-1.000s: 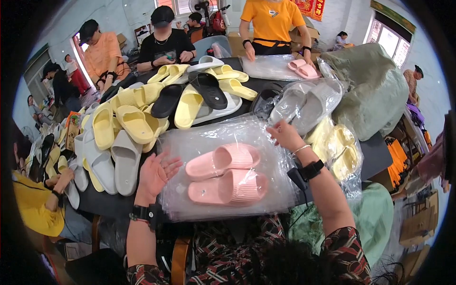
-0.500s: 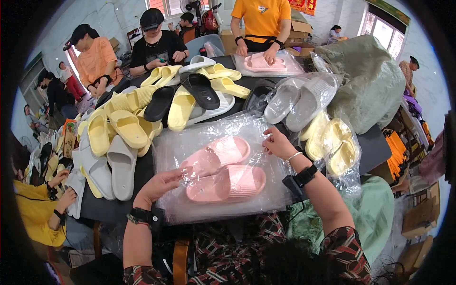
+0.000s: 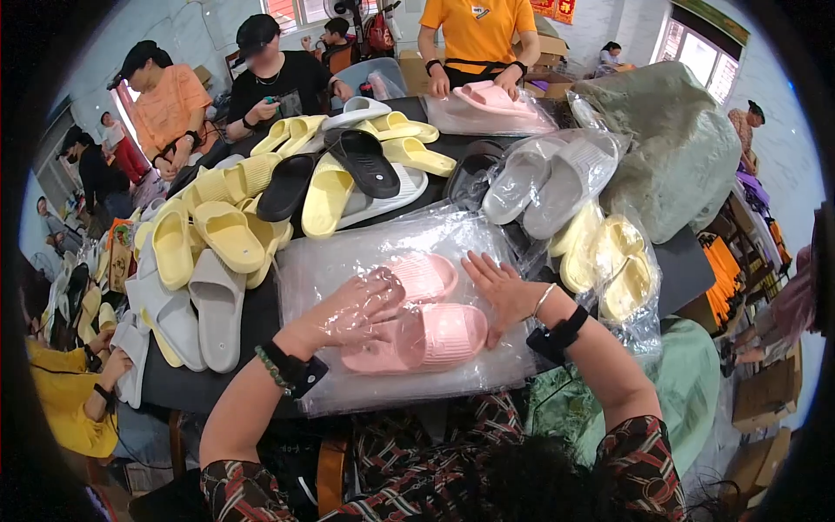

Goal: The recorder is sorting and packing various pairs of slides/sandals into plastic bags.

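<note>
A pair of pink slide slippers [image 3: 454, 334] lies soles down, side by side, on a stack of clear plastic bags [image 3: 317, 261] in front of me. My left hand [image 3: 361, 304] reaches over the far slipper with fingers stretched out. Shiny film shows over its fingers; whether the hand is inside a bag I cannot tell. Beside the slippers' strap ends, my right hand [image 3: 504, 291] is spread flat on the plastic, holding nothing. Both wrists wear black straps with small devices.
Loose yellow, grey and black slippers [image 3: 230, 235] are heaped at the left and back. Bagged grey slippers [image 3: 557, 187] and bagged yellow slippers [image 3: 624, 270] lie at the right, near a large green sack [image 3: 670, 148]. Across the table a person in orange handles pink slippers [image 3: 491, 100].
My left hand has moved right, from the slippers' heel end to over the far slipper. My right hand has come down from above the bags and flattened beside the pair.
</note>
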The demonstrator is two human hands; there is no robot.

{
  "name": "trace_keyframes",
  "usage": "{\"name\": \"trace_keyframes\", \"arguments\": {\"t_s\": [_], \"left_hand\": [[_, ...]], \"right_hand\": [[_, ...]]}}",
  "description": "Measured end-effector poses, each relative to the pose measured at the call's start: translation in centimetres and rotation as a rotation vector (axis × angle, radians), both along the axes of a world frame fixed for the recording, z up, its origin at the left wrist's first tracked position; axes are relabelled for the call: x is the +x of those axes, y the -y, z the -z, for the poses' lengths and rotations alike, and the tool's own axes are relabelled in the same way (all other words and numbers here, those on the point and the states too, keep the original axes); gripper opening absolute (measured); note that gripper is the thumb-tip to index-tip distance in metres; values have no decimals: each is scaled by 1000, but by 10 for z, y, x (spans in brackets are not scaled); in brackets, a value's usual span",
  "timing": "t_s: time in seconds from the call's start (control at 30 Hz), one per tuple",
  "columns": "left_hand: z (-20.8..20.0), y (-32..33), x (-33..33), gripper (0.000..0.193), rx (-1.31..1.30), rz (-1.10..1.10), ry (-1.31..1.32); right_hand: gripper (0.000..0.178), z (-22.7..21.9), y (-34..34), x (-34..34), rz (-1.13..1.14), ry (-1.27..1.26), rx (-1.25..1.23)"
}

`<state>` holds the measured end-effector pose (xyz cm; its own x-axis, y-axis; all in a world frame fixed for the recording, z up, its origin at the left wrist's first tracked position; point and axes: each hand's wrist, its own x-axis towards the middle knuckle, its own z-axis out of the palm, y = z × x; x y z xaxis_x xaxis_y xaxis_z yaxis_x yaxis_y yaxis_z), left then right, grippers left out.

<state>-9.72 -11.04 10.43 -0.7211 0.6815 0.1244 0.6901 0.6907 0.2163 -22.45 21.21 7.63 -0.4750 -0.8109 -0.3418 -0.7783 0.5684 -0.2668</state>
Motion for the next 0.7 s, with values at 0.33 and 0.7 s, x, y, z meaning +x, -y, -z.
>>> {"name": "trace_keyframes", "arguments": {"t_s": [0.33, 0.7], "left_hand": [[19, -14, -1, 26, 330, -156, 22], [23, 81, 70, 30, 24, -588, -21]], "right_hand": [[159, 12, 2, -2, -3, 0, -16], [154, -4, -7, 0, 13, 3, -18]]}}
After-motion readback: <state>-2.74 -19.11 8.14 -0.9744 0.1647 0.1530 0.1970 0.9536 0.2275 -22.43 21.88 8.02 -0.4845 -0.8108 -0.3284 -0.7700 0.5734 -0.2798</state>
